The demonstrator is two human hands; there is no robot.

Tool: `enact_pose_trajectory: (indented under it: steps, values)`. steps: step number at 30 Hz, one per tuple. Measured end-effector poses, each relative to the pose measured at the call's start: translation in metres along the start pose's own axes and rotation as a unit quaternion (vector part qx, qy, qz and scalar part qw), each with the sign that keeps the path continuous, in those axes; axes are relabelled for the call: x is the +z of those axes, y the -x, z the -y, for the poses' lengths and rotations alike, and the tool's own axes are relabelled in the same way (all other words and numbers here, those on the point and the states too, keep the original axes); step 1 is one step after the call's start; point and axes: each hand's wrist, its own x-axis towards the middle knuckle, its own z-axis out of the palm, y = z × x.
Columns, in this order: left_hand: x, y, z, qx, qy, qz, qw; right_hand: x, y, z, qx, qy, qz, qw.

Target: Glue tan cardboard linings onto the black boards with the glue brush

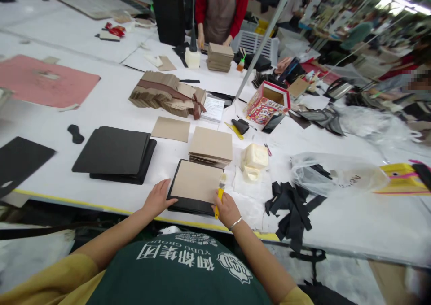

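Observation:
In front of me a tan board (195, 180) lies on a larger black sheet (188, 204) near the table's front edge. My left hand (158, 199) rests at the sheet's left edge, fingers stretched out and thumb on its corner. A yellow-handled brush (219, 197) is gripped in my right hand (228, 210), its pale bristles over the board's right edge. Just behind sits a stack of tan boards (211, 144). To the right stands a cream-coloured, glue-crusted container (255, 159). A stack of black sheets (112, 150) lies to the left.
Black strips (292, 211) and a plastic bag (336, 172) lie to the right. A red patterned box (267, 105) and a slanted metal pole (264, 40) stand farther back. Tied bundles of boards (164, 94) sit mid-table. Across the table a person in red sleeves (222, 9) handles boards.

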Motion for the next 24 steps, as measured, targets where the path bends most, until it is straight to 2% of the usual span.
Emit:
enact_pose_trajectory:
  steps: [5, 8, 10, 13, 18, 24]
  values:
    - [0.006, -0.001, 0.004, -0.064, 0.103, 0.073, 0.990, -0.009, -0.049, 0.022, -0.121, 0.045, 0.093, 0.987]
    - [0.006, -0.001, 0.001, -0.074, 0.137, 0.076, 0.985, -0.012, -0.077, 0.048, -0.151, 0.059, 0.135, 0.978]
    - [0.005, 0.000, -0.002, -0.074, 0.144, 0.077, 0.984, -0.011, -0.089, 0.063, -0.145, 0.068, 0.158, 0.974]
    - [0.002, -0.001, -0.005, -0.068, 0.145, 0.084, 0.983, -0.009, -0.097, 0.077, -0.128, 0.078, 0.188, 0.971]
    - [-0.003, -0.004, -0.009, -0.079, 0.142, 0.097, 0.982, -0.017, -0.100, 0.078, -0.151, 0.074, 0.228, 0.959]
    - [-0.005, -0.005, -0.009, -0.065, 0.155, 0.094, 0.981, -0.026, -0.102, 0.076, -0.163, 0.073, 0.227, 0.957]
